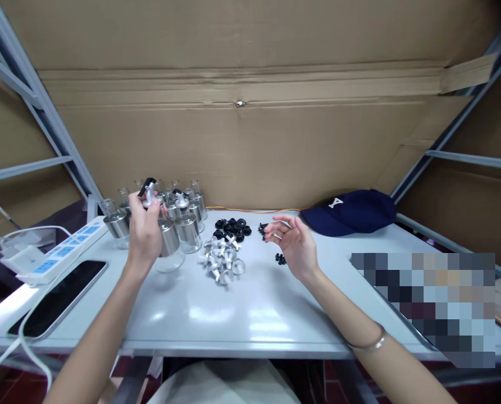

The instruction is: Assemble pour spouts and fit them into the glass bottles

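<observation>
My left hand (145,227) is closed round the top of a glass bottle (169,238) with a metal band, at the left of the table. A silver pourer top with a black flap (150,192) sticks up between my fingers. Just right of it stands another banded bottle (187,229) with a similar silver and black top. My right hand (296,245) is raised with fingers apart and holds nothing. Small black pieces (280,258) lie beside it, and other black parts (262,229) are partly hidden behind its fingertips.
More banded bottles (116,223) stand at the back left. Between my hands lie silver pourer parts (223,259) and black round caps (232,229). A power strip (65,249) and phone (60,300) are left; a navy cap (351,213) and pixelated area (436,303) right.
</observation>
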Demonstrator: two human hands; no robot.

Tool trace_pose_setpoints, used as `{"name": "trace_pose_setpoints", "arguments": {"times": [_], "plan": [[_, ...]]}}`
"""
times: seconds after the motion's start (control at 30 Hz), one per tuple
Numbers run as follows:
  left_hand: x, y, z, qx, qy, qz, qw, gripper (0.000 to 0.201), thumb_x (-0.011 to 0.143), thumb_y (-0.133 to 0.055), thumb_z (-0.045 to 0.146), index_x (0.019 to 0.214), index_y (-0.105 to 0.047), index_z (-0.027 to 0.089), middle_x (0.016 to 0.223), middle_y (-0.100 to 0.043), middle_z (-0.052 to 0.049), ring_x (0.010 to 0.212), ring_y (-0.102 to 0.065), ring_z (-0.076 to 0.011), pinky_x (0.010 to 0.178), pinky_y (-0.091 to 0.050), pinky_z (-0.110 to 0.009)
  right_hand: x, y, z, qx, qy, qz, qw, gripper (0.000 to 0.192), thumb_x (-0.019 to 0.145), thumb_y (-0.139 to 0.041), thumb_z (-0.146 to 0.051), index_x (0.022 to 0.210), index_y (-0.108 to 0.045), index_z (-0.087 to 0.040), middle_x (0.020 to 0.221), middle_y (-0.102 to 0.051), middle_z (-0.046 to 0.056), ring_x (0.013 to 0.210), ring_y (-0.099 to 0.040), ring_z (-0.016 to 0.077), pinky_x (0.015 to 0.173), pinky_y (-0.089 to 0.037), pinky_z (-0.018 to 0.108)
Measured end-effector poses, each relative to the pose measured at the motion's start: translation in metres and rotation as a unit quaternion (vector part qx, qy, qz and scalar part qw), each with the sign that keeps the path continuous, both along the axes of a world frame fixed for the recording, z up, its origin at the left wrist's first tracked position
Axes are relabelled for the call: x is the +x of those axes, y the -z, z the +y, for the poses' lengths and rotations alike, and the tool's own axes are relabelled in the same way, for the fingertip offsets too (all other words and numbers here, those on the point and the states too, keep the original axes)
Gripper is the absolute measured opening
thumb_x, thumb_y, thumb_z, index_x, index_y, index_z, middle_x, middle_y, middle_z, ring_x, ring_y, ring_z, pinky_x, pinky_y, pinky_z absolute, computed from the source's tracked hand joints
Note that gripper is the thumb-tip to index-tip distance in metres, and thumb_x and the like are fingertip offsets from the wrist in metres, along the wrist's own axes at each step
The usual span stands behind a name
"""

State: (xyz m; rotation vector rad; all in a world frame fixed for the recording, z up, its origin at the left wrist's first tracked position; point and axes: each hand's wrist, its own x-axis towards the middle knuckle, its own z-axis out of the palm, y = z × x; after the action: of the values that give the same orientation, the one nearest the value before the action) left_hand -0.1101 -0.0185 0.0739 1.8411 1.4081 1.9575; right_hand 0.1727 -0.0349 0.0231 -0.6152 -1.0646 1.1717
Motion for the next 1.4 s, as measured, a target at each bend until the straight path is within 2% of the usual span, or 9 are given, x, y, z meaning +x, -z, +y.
{"name": "trace_pose_setpoints", "arguments": {"times": [0.2,0.57,0.7,0.8,0.93,1.0,1.07,1.2,1.4], "plan": [[-0.02,0.032,0.038,-0.111,-0.184,0.091,0.972,0.033,0.091,-0.033,0.039,0.114,-0.04,0.017,0.097,-0.063,-0.012,0.093,-0.062,-0.0308,0.087,-0.043,-0.047,-0.002,0.001,0.0,0.006,0.015,-0.009,1.0,0.031,0.081,-0.048,-0.05,0.084,-0.06,-0.022,0.07,-0.065,0.003,0.062,-0.058,0.0156,0.063,-0.047,0.029],[-0.024,0.059,0.071,-0.061,-0.178,0.106,0.976,0.042,0.089,-0.034,0.04,0.121,-0.038,0.013,0.118,-0.053,-0.018,0.115,-0.049,-0.0292,0.099,-0.035,-0.047,-0.005,0.005,-0.001,0.022,0.018,-0.039,0.999,0.032,0.08,-0.05,-0.052,0.086,-0.059,-0.021,0.067,-0.065,0.002,0.06,-0.057,0.0153,0.063,-0.046,0.03],[-0.014,0.055,0.059,0.039,-0.221,0.094,0.97,0.045,0.084,-0.045,0.036,0.121,-0.036,0.013,0.126,-0.041,-0.019,0.124,-0.038,-0.0276,0.106,-0.028,-0.046,-0.008,0.003,0.0,0.024,0.022,-0.075,0.997,0.031,0.08,-0.053,-0.05,0.084,-0.058,-0.02,0.067,-0.065,0.001,0.06,-0.057,0.0143,0.062,-0.046,0.029],[0.009,0.045,0.042,0.148,-0.146,0.143,0.968,0.036,0.084,-0.046,0.032,0.115,-0.037,0.016,0.119,-0.042,-0.014,0.117,-0.042,-0.0234,0.102,-0.033,-0.041,-0.009,-0.005,0.007,0.024,0.002,-0.178,0.984,0.026,0.078,-0.058,-0.045,0.082,-0.058,-0.019,0.068,-0.064,0.001,0.059,-0.056,0.0132,0.061,-0.045,0.028],[0.053,0.041,0.024,0.189,0.099,0.348,0.913,0.02,0.088,-0.04,0.021,0.107,-0.045,0.019,0.106,-0.053,-0.01,0.103,-0.05,-0.0195,0.09,-0.041,-0.035,-0.01,-0.012,0.023,0.054,-0.055,-0.363,0.929,0.017,0.077,-0.058,-0.036,0.077,-0.058,-0.018,0.063,-0.061,0.0,0.057,-0.053,0.0127,0.059,-0.042,0.027],[0.068,0.048,0.022,0.17,0.159,0.431,0.872,0.02,0.089,-0.036,0.017,0.102,-0.05,0.019,0.102,-0.058,-0.009,0.096,-0.053,-0.0193,0.083,-0.042,-0.034,-0.009,-0.009,0.029,0.069,-0.052,-0.411,0.907,0.013,0.079,-0.052,-0.03,0.076,-0.058,-0.018,0.061,-0.059,-0.001,0.057,-0.052,0.0128,0.059,-0.041,0.026],[0.073,0.058,0.023,0.141,0.176,0.455,0.861,0.022,0.089,-0.033,0.015,0.099,-0.054,0.017,0.101,-0.06,-0.011,0.094,-0.055,-0.0204,0.081,-0.042,-0.034,-0.007,-0.003,0.03,0.098,-0.024,-0.486,0.868,0.011,0.078,-0.048,-0.021,0.076,-0.058,-0.018,0.061,-0.059,-0.001,0.056,-0.051,0.0126,0.058,-0.04,0.025],[0.065,0.072,0.029,0.056,0.182,0.407,0.894,0.027,0.09,-0.03,0.015,0.098,-0.056,0.015,0.102,-0.062,-0.011,0.099,-0.055,-0.0197,0.088,-0.044,-0.035,0.002,0.009,0.027,0.148,0.024,-0.652,0.743,0.019,0.074,-0.047,-0.008,0.078,-0.063,-0.017,0.063,-0.061,0.001,0.057,-0.051,0.0131,0.06,-0.037,0.025],[0.064,0.077,0.03,-0.091,0.165,0.421,0.887,0.031,0.092,-0.031,0.02,0.109,-0.056,0.015,0.117,-0.062,-0.01,0.111,-0.056,-0.0201,0.096,-0.043,-0.036,0.006,0.016,0.027,0.144,0.031,-0.696,0.702,0.027,0.08,-0.048,-0.007,0.098,-0.067,-0.014,0.083,-0.068,0.009,0.071,-0.06,0.0186,0.07,-0.045,0.029]]}}
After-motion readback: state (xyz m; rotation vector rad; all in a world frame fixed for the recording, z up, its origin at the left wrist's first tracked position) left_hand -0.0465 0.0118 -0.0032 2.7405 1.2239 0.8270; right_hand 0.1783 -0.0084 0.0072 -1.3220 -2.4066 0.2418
